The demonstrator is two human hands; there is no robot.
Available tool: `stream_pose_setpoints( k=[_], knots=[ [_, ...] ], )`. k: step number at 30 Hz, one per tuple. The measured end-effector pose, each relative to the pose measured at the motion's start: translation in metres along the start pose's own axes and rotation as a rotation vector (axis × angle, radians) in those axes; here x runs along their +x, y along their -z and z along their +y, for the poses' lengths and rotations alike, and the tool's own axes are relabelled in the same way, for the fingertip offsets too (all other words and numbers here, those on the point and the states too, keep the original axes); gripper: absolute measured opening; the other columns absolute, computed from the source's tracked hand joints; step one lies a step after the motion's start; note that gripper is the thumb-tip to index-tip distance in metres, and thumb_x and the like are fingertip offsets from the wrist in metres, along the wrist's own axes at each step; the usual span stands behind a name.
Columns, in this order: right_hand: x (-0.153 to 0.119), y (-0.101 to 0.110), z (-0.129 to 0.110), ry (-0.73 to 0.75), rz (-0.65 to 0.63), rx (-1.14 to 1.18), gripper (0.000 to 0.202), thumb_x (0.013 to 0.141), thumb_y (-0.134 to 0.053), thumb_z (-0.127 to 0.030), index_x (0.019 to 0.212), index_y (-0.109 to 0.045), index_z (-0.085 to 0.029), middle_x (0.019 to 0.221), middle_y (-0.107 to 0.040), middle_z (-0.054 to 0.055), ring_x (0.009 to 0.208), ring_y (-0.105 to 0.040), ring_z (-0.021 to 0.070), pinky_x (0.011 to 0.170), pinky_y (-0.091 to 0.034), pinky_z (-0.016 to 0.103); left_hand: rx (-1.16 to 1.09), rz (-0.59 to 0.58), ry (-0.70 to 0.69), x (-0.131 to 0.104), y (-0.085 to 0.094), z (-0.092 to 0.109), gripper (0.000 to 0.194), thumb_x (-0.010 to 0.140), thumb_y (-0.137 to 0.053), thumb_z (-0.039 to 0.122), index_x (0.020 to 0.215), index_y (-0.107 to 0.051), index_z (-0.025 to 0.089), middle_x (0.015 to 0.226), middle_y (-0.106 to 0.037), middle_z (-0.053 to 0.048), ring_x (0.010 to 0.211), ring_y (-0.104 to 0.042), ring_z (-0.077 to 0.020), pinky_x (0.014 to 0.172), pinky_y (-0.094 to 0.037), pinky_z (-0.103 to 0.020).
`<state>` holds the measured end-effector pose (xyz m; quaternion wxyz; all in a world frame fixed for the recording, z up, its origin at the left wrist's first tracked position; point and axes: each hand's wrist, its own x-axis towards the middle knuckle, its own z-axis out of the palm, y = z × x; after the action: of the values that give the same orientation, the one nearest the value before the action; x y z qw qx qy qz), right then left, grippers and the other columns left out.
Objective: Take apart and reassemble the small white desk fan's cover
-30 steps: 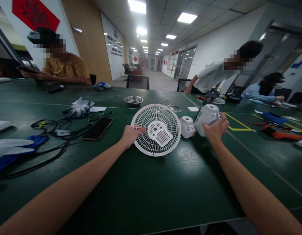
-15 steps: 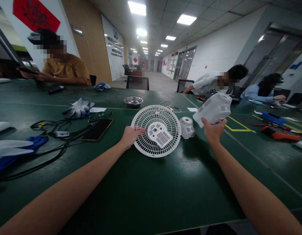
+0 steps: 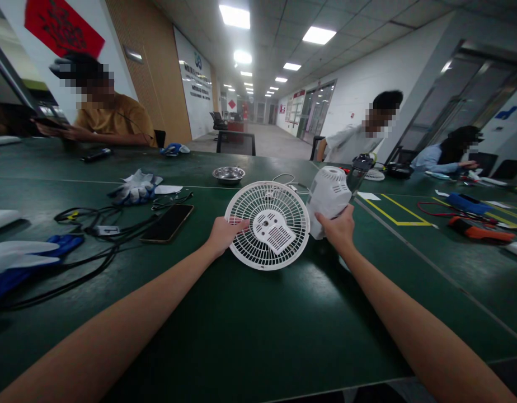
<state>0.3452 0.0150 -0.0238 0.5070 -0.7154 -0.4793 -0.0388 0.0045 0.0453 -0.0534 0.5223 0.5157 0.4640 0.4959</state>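
My left hand [image 3: 223, 235] grips the left rim of a round white fan grille [image 3: 267, 225], thumb over its front. The grille stands tilted up on the table, its slotted centre plate facing me. In my right hand [image 3: 339, 228] is a white vented plastic fan housing [image 3: 330, 193], held close against the grille's right edge. The housing covers the spot where a smaller white vented part stood, so I cannot make that part out. A thin white cable [image 3: 286, 178] lies behind the grille.
A metal bowl [image 3: 228, 174] stands beyond the grille. To the left lie a phone [image 3: 168, 223], black cables [image 3: 111, 246] and gloves [image 3: 136, 187]. An orange-and-black tool [image 3: 480, 230] and yellow tape marks [image 3: 409, 223] are at right. Several people sit around the table.
My right hand has brought the housing left and down, beside the grille, turning it more upright. My left hand and the grille stay put. The person at back right has straightened up.
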Motion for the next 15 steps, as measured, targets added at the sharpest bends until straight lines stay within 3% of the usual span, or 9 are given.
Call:
stream_pose_setpoints(
  k=[5,10,15],
  knots=[
    [0.014,0.006,0.014,0.008,0.079,0.006,0.077,0.059,-0.08,-0.055,0.119,-0.047,-0.02,0.112,-0.066,0.014,0.099,-0.064,0.0326,0.09,-0.05,0.048,0.007,-0.018,0.004,-0.002,0.001,0.002,0.025,0.074,-0.084,0.029,0.091,-0.077,0.013,0.09,-0.079,-0.014,0.081,-0.076,-0.0274,0.075,-0.061,-0.044],
    [0.044,0.025,0.046,-0.018,0.194,-0.031,0.082,0.057,-0.082,-0.052,0.123,-0.046,-0.019,0.115,-0.064,0.014,0.103,-0.063,0.0327,0.093,-0.048,0.049,0.019,-0.055,-0.019,-0.002,0.003,0.002,0.027,0.076,-0.083,0.033,0.093,-0.076,0.013,0.093,-0.078,-0.014,0.084,-0.076,-0.0278,0.076,-0.062,-0.045],
    [0.06,0.033,0.07,-0.15,0.157,-0.047,0.082,0.054,-0.083,-0.05,0.121,-0.048,-0.02,0.118,-0.064,0.015,0.107,-0.062,0.035,0.095,-0.048,0.05,0.013,-0.041,-0.021,0.0,0.003,-0.001,0.026,0.076,-0.083,0.032,0.092,-0.076,0.013,0.091,-0.079,-0.013,0.083,-0.076,-0.0283,0.077,-0.062,-0.045]
  ],
)
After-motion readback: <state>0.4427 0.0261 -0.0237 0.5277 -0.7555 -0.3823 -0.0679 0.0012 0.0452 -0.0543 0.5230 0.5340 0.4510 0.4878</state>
